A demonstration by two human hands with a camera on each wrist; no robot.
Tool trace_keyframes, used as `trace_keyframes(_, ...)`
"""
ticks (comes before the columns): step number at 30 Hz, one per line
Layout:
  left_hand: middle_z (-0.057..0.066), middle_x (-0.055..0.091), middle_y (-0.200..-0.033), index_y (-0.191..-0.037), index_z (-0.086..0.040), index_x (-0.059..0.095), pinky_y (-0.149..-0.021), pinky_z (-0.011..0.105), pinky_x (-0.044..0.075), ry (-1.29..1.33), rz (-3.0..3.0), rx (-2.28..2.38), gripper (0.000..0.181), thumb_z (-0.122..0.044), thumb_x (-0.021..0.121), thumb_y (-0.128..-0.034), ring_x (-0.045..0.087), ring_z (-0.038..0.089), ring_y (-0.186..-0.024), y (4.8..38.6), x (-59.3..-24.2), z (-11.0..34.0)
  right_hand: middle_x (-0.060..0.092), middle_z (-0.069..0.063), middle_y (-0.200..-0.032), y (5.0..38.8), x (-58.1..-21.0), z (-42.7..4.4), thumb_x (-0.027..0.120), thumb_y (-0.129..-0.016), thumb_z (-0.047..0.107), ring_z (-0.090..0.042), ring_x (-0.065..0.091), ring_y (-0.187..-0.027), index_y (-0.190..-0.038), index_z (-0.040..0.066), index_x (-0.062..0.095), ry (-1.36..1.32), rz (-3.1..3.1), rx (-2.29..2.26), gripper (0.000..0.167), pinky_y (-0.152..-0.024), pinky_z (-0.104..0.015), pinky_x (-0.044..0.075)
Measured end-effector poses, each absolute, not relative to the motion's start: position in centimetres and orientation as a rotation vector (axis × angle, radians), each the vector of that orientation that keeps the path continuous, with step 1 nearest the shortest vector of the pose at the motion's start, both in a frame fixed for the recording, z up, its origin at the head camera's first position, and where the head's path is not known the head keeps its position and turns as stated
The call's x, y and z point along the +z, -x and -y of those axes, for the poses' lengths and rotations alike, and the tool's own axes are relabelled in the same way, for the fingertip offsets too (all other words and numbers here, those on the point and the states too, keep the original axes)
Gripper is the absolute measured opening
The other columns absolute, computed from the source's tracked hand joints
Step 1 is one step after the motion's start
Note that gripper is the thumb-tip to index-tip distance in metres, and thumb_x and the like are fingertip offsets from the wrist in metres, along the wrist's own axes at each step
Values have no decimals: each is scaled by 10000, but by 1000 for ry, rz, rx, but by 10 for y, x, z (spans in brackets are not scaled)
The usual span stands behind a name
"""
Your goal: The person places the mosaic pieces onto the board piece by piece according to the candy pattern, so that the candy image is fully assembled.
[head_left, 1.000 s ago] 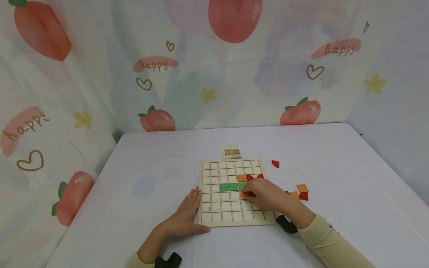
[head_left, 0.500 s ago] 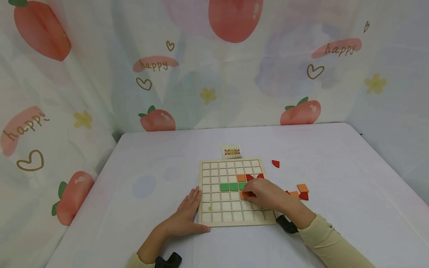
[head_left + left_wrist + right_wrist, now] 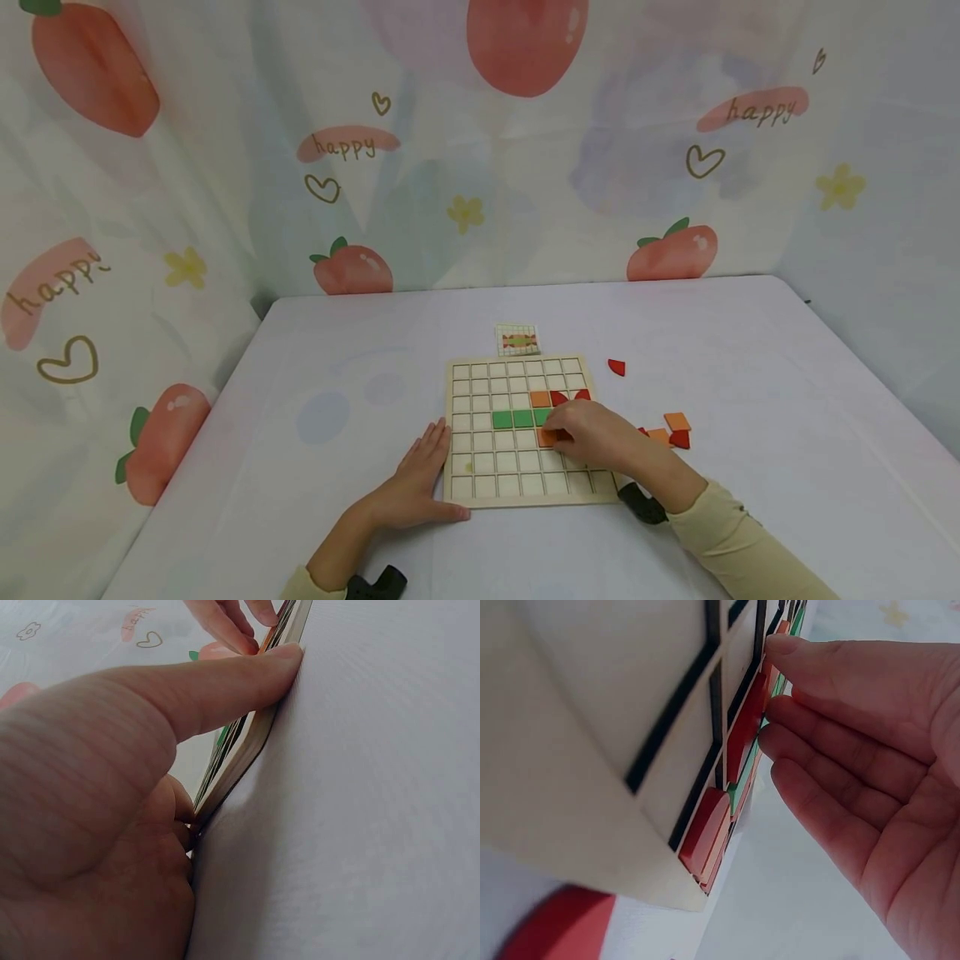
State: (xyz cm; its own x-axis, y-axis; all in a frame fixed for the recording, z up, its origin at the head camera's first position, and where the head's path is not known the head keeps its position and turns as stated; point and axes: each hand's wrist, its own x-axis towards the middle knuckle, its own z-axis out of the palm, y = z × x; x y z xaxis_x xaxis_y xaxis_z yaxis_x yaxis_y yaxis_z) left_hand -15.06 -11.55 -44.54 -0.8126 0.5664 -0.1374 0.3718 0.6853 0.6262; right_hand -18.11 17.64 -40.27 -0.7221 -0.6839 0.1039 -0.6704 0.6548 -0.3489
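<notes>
Orange in colour, a tile (image 3: 546, 437) sits at a cell nearside of the green tiles (image 3: 522, 418), the fingertips of the right hand (image 3: 588, 433) at it; whether they pinch or press, I can't tell. Straight-fingered, the left hand (image 3: 420, 483) lies against the board (image 3: 540, 502), thumb at its near edge, probably bracing it. Loose pieces (image 3: 677, 422) lie rightward, seemingly for easy reach; a patterned card (image 3: 517, 340) lies beyond, plainly visible.

One board (image 3: 540, 502) — one card (image 3: 517, 340)
</notes>
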Motion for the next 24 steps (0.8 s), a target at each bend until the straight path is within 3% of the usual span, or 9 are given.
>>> trace_keyframes(12,114,-23,-1527,-1465,-5,51,-1083,455,32,-738,-2575,857,1114,-539,691,-726,-77,223,-1379,150,-443,115,656,-35,-998,174,-385,-202,734,-764,56,-237,587,-971,-1019,28,691,859,-2835,-677,260,-814,-394,482)
trace_keyframes(24,117,-27,-1527,-1463,0,46,-1082,460,30,-741,-2566,869,1113,-524,696,-729,-79,228,-1379,150,-443,115,665,-55,-985,174,-384,-217,740,-748,34,-259,592,-972,-998,24,704,824,-2874,-646,252,-810,-402,487)
